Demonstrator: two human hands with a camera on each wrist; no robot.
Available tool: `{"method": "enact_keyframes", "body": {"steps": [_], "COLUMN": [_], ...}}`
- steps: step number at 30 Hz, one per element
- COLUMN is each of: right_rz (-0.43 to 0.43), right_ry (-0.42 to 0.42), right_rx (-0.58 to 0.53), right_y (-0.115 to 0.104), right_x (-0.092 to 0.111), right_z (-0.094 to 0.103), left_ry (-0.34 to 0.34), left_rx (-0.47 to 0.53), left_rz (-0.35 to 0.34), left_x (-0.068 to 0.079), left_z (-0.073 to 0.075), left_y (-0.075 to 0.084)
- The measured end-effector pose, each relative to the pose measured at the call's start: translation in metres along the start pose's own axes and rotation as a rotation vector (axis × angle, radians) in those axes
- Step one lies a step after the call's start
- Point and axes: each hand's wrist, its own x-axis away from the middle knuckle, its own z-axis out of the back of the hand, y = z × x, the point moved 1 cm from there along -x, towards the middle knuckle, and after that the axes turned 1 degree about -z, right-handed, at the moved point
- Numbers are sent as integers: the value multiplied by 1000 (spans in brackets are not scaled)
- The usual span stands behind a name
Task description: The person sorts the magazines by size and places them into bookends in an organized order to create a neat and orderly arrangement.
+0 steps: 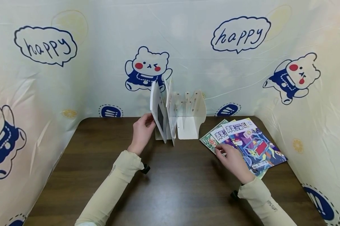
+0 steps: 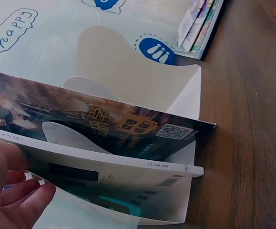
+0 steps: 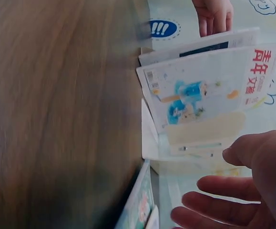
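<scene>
A white book rack (image 1: 188,128) with upright dividers stands at the back of the table. My left hand (image 1: 143,131) is at its left end, thumb and fingers on either side of the rack's end panel (image 2: 164,220). The thumb lies right by the spine of a thick white book (image 1: 156,103), which stands in the leftmost slot. Beside that book stands a magazine (image 3: 209,86) with a pale front cover and a dark back. My right hand (image 1: 233,160) hovers over fanned magazines (image 1: 260,147), fingers loosely bent and nothing in them.
The fanned magazines, one with a green cover (image 1: 210,141), lie right of the rack near the table's right edge. Printed cloth (image 1: 187,37) hangs behind the brown table (image 1: 170,188) and along both its sides.
</scene>
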Motion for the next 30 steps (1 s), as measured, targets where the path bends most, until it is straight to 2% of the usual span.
{"method": "enact_keyframes", "body": {"steps": [7, 12, 22, 30], "right_rz": [-48, -54, -104, -191], "right_ry": [-49, -52, -47, -157], "right_rx": [48, 91, 194, 227], "right_y": [12, 24, 61, 81], "right_x": [0, -2, -14, -21], "right_z": [19, 32, 42, 45], "left_ry": [-12, -11, -12, -13], "left_rx": [-4, -12, -2, 6], "left_rz": [8, 9, -9, -13], "left_x": [-1, -1, 0, 0], "left_z": [-1, 0, 0, 0], "left_y": [1, 1, 0, 0]}}
